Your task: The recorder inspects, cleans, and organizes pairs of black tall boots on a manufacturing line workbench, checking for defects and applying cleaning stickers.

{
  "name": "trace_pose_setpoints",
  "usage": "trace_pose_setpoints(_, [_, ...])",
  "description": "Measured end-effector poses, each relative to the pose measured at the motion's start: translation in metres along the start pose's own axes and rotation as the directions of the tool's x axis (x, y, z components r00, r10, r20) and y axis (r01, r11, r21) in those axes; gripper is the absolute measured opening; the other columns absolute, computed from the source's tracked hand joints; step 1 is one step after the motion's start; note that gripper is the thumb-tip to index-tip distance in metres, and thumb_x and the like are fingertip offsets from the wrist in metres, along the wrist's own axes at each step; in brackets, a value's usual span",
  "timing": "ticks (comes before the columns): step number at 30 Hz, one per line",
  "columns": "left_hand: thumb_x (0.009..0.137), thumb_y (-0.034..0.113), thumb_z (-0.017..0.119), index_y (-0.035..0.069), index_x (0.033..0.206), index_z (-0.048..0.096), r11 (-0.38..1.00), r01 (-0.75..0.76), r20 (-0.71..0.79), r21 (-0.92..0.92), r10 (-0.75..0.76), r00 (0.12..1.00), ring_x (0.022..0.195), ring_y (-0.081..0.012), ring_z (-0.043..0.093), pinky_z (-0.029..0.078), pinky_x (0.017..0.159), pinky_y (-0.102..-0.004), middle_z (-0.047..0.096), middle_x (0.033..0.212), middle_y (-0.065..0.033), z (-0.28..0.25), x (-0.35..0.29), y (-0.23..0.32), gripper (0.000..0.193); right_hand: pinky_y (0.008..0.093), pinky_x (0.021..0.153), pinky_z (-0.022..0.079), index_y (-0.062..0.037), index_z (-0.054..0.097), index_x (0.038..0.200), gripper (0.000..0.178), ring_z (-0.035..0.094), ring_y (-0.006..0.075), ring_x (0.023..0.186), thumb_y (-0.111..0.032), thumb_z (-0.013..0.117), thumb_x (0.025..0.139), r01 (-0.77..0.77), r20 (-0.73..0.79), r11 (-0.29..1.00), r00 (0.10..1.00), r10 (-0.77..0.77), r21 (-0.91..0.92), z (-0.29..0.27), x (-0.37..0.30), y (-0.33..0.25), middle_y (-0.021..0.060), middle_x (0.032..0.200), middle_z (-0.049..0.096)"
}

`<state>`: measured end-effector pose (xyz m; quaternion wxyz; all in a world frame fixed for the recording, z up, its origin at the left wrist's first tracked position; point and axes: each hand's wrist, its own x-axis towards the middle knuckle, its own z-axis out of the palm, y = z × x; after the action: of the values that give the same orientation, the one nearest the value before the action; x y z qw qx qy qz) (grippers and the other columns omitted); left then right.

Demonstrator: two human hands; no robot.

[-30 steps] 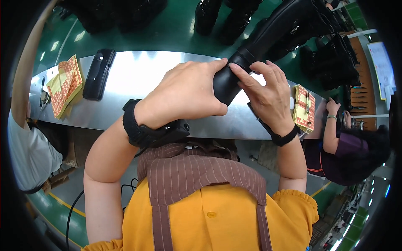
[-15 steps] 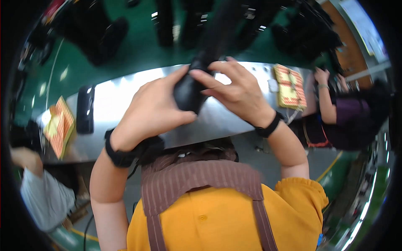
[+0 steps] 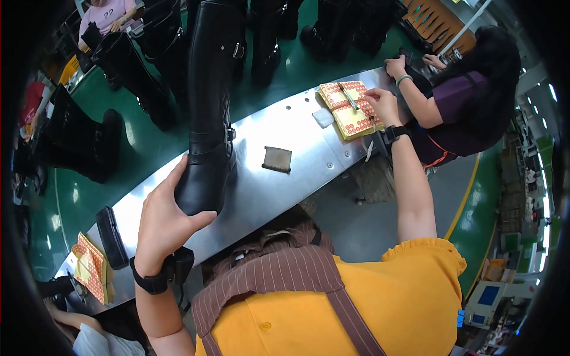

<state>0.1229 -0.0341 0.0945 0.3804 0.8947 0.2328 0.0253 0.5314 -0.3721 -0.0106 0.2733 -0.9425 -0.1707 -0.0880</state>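
Observation:
A tall black leather boot (image 3: 205, 178) with buckled straps stands on the metal bench, its toe toward me. Around the toe wraps my left hand (image 3: 163, 216), thumb on one side and fingers on the other. Out to the right, my right hand (image 3: 383, 107) is at the edge of a stack of yellow sheets with red round stickers (image 3: 356, 127). Its thumb and fingertips are pinched together; what lies between them is too small to make out. A band and a slim metal tool (image 3: 349, 97) lie across the stack.
A small grey pad (image 3: 277, 159) lies on the metal bench (image 3: 261, 199), and a white folded piece (image 3: 323, 117) beside the stack. At left are a black case (image 3: 111, 237) and another sticker stack (image 3: 90, 267). More black boots (image 3: 133, 77) stand beyond. A co-worker (image 3: 469, 101) sits at right.
My right hand has left the boot and reached right to the sticker stack. My left hand stays at the boot's toe. The view has shifted, and the grey pad now shows.

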Motion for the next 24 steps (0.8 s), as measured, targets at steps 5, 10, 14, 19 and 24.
trace_pose_setpoints(5, [0.055,0.023,0.079,-0.001,0.139,0.049,0.998,0.060,0.024,0.012,-0.061,0.998,0.090,-0.0290,0.070,0.054,0.085,-0.0335,0.068,0.106,-0.0218,-0.003,0.001,0.007,0.092,0.0337,0.070,0.055,-0.0024,0.075,0.092,0.015,0.070,0.0232,0.071,-0.010,0.073,0.080,0.089,0.094,0.994,0.992,-0.083,-0.060,0.013,0.009,0.015,0.0158,0.079,0.072])
trace_pose_setpoints(10, [0.058,0.026,0.080,-0.001,0.139,0.049,0.995,-0.011,-0.029,0.103,0.014,0.999,0.095,-0.0347,0.068,0.051,0.087,-0.0366,0.067,0.107,-0.0256,-0.001,-0.002,0.002,0.091,0.0319,0.056,0.052,-0.0005,0.070,0.096,0.013,0.067,0.0164,0.064,-0.004,0.066,0.084,0.144,0.216,0.989,0.967,-0.137,-0.015,0.019,0.021,0.031,0.0114,0.073,0.068])
trace_pose_setpoints(14, [0.059,0.024,0.079,0.001,0.138,0.050,0.986,0.037,-0.092,0.162,-0.023,0.995,0.093,-0.0354,0.065,0.050,0.087,-0.0391,0.066,0.103,-0.0241,0.005,-0.012,0.003,0.088,0.0293,0.071,0.052,0.0004,0.064,0.101,0.016,0.066,0.0166,0.080,-0.003,0.065,0.085,0.088,0.302,0.995,0.950,-0.071,-0.042,0.035,0.051,0.070,0.0121,0.089,0.068])
trace_pose_setpoints(19, [0.060,0.025,0.078,0.005,0.143,0.046,0.970,0.069,-0.236,0.234,-0.012,0.972,0.088,-0.0345,0.062,0.049,0.084,-0.0416,0.064,0.094,-0.0212,-0.005,-0.037,0.006,0.091,0.0239,0.065,0.049,0.0006,0.061,0.102,0.015,0.058,0.0100,0.074,0.003,0.061,0.087,-0.031,0.445,0.985,0.894,-0.048,0.168,0.041,0.073,0.102,0.0025,0.084,0.060])
trace_pose_setpoints(24, [0.060,0.026,0.079,0.003,0.144,0.044,0.983,0.103,-0.313,0.153,-0.051,0.948,0.092,-0.0348,0.063,0.049,0.086,-0.0400,0.066,0.101,-0.0210,-0.012,-0.052,0.001,0.093,0.0280,0.063,0.049,0.0004,0.063,0.091,0.012,0.060,0.0112,0.069,-0.011,0.067,0.090,0.077,0.270,0.995,0.958,-0.092,0.066,0.049,0.072,0.104,0.0054,0.077,0.065])
